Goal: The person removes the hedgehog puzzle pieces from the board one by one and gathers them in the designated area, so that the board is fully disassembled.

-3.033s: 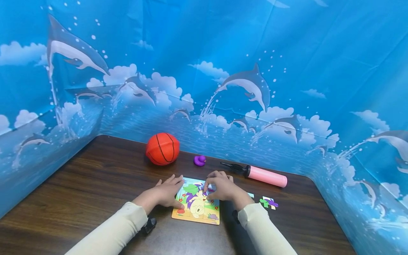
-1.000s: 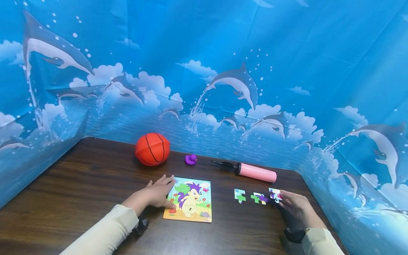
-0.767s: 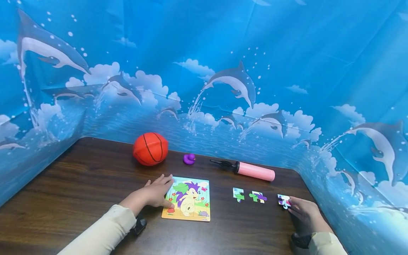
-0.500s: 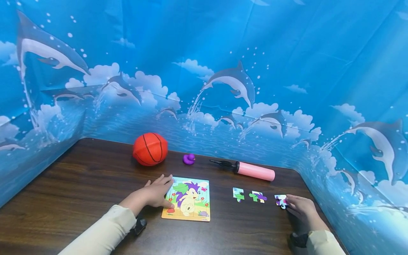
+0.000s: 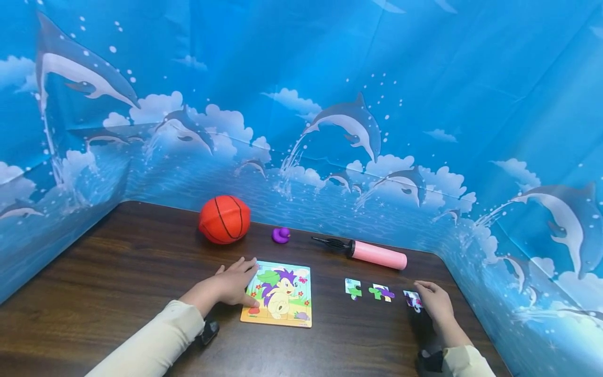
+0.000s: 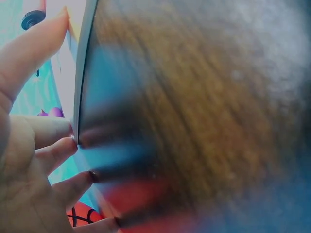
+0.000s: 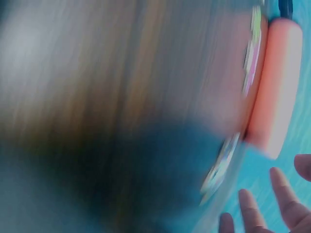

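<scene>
My left hand [image 5: 230, 286] rests with spread fingers along the left edge of a square jigsaw puzzle [image 5: 287, 301] showing a cartoon hedgehog; its thumb lies over the lower left corner. In the left wrist view, the thumb [image 6: 36, 48] reaches over the board and the fingertips meet the dark table along its edge. On the right, my right hand [image 5: 435, 303] hovers just beside a loose puzzle piece [image 5: 413, 300], holding nothing. The right wrist view shows its fingers [image 7: 251, 208] extended and apart from the piece [image 7: 221, 167].
Two more puzzle pieces, one light blue and green [image 5: 353, 287], one green and purple [image 5: 381, 292], lie between board and right hand. Behind are a red toy basketball [image 5: 224, 220], a purple rubber duck [image 5: 281, 235] and a pink hand pump [image 5: 378, 255]. A blue dolphin curtain [image 5: 301, 131] borders the wooden table [image 5: 141, 262].
My right hand moved from the puzzle to the far right with a piece, set it beside the other two and let go, lifting off slightly. The left hand stays at the board.
</scene>
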{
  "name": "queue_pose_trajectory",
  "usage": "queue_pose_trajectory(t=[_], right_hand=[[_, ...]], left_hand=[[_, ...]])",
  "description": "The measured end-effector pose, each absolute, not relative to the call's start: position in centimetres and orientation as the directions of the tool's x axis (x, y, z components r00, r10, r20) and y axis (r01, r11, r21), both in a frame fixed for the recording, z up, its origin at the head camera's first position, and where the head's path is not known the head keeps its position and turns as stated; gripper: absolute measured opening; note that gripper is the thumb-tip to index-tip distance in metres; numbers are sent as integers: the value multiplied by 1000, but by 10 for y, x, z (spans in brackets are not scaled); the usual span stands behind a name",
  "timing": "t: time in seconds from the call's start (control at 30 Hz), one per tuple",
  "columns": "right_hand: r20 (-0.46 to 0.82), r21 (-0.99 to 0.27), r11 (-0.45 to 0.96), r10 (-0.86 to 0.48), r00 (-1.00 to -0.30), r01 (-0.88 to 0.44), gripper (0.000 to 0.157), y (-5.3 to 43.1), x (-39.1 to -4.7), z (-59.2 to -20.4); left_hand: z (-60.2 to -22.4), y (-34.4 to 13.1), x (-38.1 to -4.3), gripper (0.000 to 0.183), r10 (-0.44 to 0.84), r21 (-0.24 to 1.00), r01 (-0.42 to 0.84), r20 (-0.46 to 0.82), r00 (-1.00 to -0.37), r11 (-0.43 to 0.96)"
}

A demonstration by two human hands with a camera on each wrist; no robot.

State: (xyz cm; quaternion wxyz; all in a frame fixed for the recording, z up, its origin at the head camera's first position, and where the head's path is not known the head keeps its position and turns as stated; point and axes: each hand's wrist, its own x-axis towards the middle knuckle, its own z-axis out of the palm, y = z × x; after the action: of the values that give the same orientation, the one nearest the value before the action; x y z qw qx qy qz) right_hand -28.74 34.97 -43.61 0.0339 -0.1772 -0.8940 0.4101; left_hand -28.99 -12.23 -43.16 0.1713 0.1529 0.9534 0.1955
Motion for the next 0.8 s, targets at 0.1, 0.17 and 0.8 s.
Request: queue_pose_trajectory(t=[0.1, 0.17, 0.8], right_hand=[[21, -698, 693, 272, -962, 181, 42, 316, -292, -432], [73, -658, 749, 173, -982, 83, 34, 286, -295, -428], [-93, -467, 825, -403, -910, -318, 44, 62, -296, -430]], left_hand=[[-432, -123, -290, 95, 351, 413, 221, -269, -897, 883], [-431, -122, -290, 95, 347, 410, 218, -271, -898, 885], [-428, -121, -285, 91, 367, 409, 247, -249, -896, 879]])
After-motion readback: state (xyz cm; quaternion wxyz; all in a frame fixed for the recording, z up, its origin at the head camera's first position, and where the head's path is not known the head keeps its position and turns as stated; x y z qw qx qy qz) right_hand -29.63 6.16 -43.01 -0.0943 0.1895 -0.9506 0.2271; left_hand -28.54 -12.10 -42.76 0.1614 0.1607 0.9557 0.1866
